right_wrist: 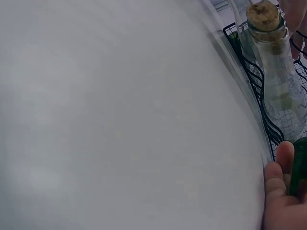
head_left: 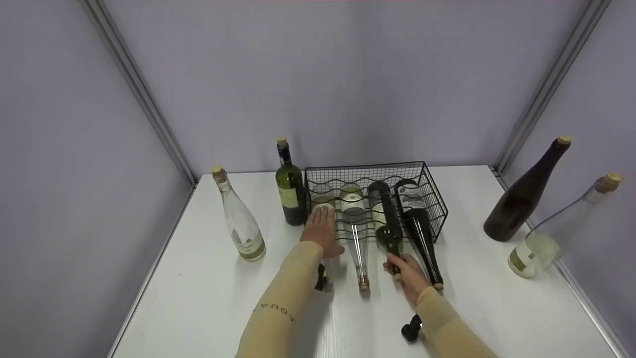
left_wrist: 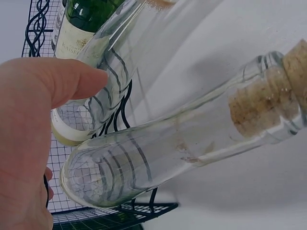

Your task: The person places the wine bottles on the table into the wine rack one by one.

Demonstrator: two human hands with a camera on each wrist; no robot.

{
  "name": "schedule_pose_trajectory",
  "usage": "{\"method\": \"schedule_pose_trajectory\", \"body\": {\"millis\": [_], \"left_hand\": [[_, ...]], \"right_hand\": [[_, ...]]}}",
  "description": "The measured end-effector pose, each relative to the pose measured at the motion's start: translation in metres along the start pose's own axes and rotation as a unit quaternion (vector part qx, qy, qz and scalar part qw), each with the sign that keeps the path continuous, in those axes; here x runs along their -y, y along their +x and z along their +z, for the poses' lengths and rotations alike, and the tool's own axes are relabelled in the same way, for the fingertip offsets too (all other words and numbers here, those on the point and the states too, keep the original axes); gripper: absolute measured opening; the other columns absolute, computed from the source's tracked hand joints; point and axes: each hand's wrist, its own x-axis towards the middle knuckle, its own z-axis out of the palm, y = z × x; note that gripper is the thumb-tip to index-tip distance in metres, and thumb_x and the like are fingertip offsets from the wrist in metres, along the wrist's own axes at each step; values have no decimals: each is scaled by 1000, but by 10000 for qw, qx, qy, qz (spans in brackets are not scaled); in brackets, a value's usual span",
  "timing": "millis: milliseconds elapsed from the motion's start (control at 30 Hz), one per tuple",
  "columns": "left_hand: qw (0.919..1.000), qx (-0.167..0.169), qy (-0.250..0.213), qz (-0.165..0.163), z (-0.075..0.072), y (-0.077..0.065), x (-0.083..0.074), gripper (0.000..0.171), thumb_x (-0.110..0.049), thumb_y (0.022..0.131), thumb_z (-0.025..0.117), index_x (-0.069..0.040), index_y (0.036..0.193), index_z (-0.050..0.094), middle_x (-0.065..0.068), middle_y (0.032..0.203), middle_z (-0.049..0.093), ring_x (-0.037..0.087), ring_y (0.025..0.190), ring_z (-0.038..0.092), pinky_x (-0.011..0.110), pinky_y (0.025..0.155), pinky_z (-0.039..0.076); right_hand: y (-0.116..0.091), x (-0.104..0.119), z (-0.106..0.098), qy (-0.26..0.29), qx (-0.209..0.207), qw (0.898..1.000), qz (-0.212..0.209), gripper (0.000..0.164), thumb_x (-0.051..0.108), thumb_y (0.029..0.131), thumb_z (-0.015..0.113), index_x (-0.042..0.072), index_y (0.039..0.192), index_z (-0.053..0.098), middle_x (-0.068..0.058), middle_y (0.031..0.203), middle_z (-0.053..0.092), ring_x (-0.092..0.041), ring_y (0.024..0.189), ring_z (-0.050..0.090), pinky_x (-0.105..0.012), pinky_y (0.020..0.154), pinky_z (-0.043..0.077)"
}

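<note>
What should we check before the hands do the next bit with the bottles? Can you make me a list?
1. Right fingers holding the green bottle in the rack: ok, they grip its neck.
2. Left fingers steadying the leftmost lying bottle: cannot tell whether they press on it.
3. Standing bottles upright: ok, all four.
4. Corks in the standing bottles: ok, all four.
5. Every bottle in the rack: not ok, four lie there and four stand outside.
</note>
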Motion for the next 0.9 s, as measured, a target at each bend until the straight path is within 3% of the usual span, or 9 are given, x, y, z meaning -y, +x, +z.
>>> {"method": "schedule_pose_trajectory", "body": {"millis": [233,533,700,900], "left_hand": [[9999,-56,155,11,0,-1,1,107,-61,73,58,-4,146,4,18,150,7,33,136,5,42,109,5],[9996,-56,259,92,-2,-2,-1,108,-63,73,56,-4,146,2,19,150,7,33,136,5,42,109,4],[9994,-57,320,96,0,-1,-1,109,-68,74,52,-5,146,1,17,150,6,33,136,5,42,109,5],[9998,-161,119,66,4,1,0,107,-62,73,58,-4,146,5,18,150,8,32,136,5,42,109,4]], "right_hand": [[2,-1,1,-132,57,9998,-148,37,34,85,64,2,97,49,-15,96,60,-26,93,54,-28,71,41],[0,-2,0,-217,54,9996,-156,46,42,88,55,-1,103,50,-15,102,58,-27,99,53,-37,91,36],[-2,-1,-1,-303,87,9995,-58,52,49,91,47,-2,103,53,-14,101,58,-26,98,52,-37,90,34],[-1,0,0,-268,49,9996,52,58,50,92,42,-5,108,53,-12,100,61,-25,96,53,-34,87,34]]}}
